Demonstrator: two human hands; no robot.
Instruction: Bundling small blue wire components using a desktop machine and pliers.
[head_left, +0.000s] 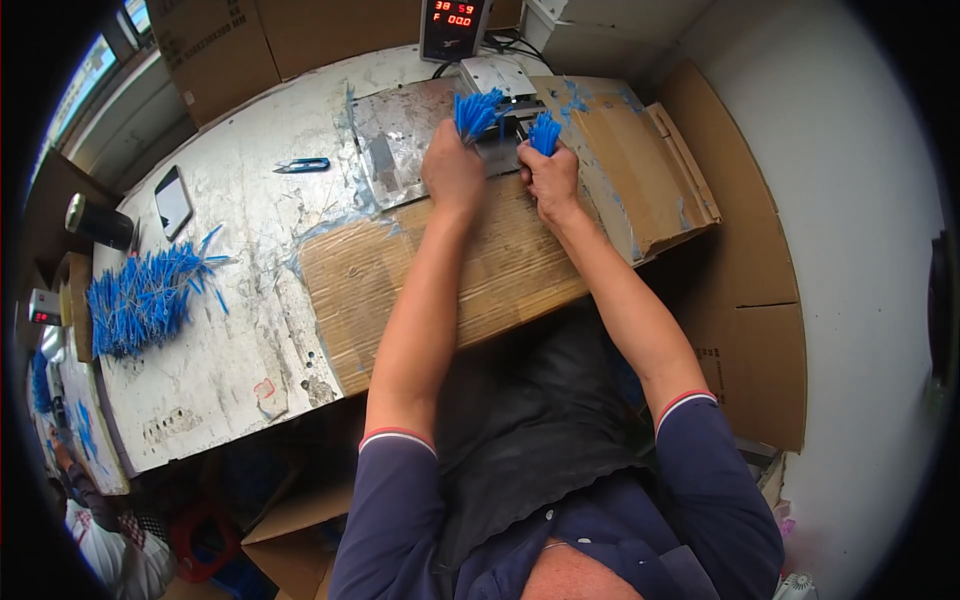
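My left hand (452,168) is closed round a bundle of thin blue strips (479,113), whose tips fan out above the fist. To its right, my right hand (551,178) grips a smaller bunch of the same blue strips (544,133). Both hands are over the far middle of the table, beside a small machine with a pale metal top (497,77). Behind the left wrist lies a scuffed metal plate (400,130). The exact kind of the strips is too small to make out.
A large heap of blue strips (150,297) lies at the table's left, near a phone (172,203), thread snips (302,165) and a dark cylinder (98,222). Flattened cardboard (350,290) covers the front edge. A box with a red display (453,28) stands behind; another person (110,545) is far left.
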